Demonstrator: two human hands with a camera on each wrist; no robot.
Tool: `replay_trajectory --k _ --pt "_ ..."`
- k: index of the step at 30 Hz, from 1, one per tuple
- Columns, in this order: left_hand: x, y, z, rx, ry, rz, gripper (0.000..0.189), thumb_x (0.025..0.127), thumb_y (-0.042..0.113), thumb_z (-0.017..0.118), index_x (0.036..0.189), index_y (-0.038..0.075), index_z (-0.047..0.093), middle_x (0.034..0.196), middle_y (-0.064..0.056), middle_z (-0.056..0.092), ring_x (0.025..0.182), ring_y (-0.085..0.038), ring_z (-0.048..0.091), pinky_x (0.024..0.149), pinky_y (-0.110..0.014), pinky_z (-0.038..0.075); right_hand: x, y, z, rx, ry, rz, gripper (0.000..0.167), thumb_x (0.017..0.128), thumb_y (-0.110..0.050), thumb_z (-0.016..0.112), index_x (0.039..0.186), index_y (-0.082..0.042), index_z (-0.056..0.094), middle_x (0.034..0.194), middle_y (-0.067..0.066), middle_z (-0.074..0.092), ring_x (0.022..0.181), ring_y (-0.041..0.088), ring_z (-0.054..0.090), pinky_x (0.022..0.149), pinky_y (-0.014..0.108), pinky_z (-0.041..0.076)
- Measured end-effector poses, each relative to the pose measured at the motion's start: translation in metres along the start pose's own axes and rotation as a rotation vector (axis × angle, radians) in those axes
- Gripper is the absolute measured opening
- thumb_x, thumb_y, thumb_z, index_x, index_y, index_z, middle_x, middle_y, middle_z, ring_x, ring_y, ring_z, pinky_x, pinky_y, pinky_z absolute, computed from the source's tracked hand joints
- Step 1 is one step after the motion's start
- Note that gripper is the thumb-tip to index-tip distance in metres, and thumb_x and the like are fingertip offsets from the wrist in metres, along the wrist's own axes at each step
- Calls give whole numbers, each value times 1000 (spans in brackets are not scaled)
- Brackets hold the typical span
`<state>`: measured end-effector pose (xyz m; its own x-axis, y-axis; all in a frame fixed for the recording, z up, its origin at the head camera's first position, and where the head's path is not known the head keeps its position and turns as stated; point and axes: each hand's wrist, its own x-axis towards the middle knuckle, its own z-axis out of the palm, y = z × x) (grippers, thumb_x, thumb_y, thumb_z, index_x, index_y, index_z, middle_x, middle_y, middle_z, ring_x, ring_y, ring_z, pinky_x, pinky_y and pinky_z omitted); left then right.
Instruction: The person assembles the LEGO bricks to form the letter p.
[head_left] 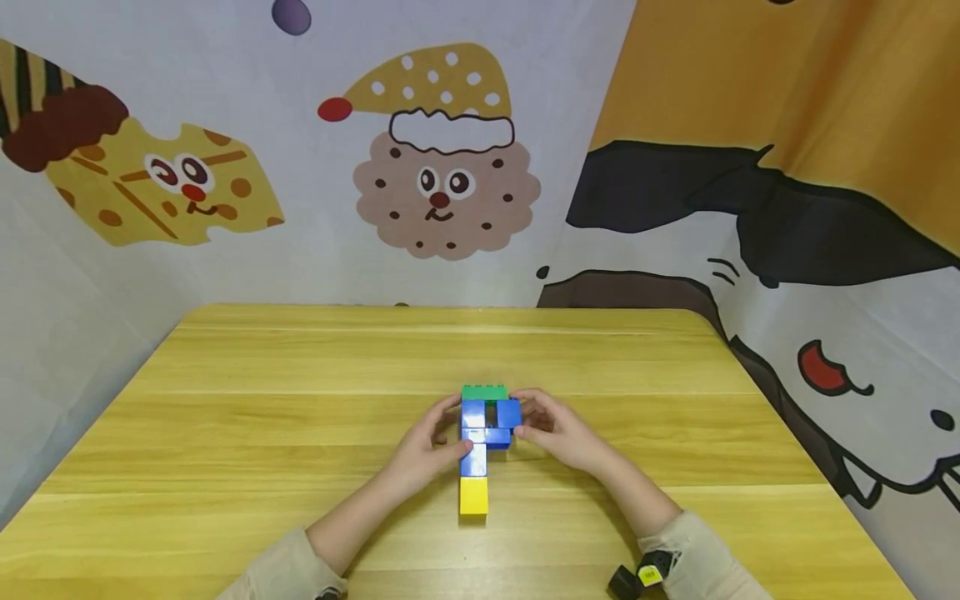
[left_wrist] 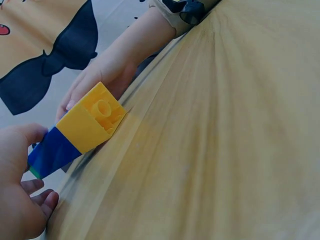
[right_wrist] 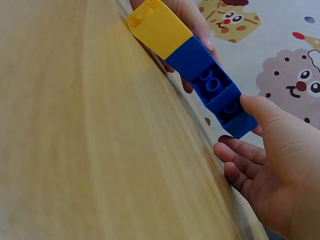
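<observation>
Between my hands is a joined shape of toy building blocks, with a studded green block (head_left: 485, 392) at its far end and a yellow block (head_left: 473, 496) at its near end. Blue blocks (head_left: 474, 460) form the column between them, and more blue ones branch right around a small gap. My left hand (head_left: 414, 454) grips the column from the left, thumb on a blue block. On the other side, my right hand (head_left: 566, 435) pinches the outer blue block (head_left: 508, 413). Hollow undersides of the yellow block (left_wrist: 82, 122) and blue blocks (right_wrist: 192, 57) show in the wrist views.
The wooden table (head_left: 247, 400) spreads out around the hands. Behind it hangs a cloth (head_left: 315, 267) printed with cartoon figures. A black strapped device (head_left: 654, 568) sits at the right sleeve.
</observation>
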<state>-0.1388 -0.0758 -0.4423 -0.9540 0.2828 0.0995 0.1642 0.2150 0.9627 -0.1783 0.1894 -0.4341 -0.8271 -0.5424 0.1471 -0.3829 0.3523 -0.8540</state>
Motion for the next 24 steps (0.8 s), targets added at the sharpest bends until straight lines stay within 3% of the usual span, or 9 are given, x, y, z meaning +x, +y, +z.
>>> replay_trajectory --k 8,17,24 --pt "0 0 0 17 -17 -3 67 93 14 72 152 7 41 150 -20 48 136 -40 46 105 -55 43 0 2 2 -34 -6 -3 42 101 -14 64 140 -5 50 110 11 67 90 19 59 75 29 51" --pt "1 -2 -1 26 -46 -23 67 96 18 70 153 3 39 150 -23 47 138 -41 44 109 -56 40 0 -1 2 -76 -23 65 43 101 -21 65 141 -9 53 119 7 67 86 20 54 73 27 48" --pt "1 0 0 50 -48 -30 66 96 17 69 153 2 39 151 -23 46 139 -41 43 109 -56 39 1 -1 3 -123 -16 104 45 100 -25 66 140 -6 56 108 2 63 86 20 53 72 27 49"
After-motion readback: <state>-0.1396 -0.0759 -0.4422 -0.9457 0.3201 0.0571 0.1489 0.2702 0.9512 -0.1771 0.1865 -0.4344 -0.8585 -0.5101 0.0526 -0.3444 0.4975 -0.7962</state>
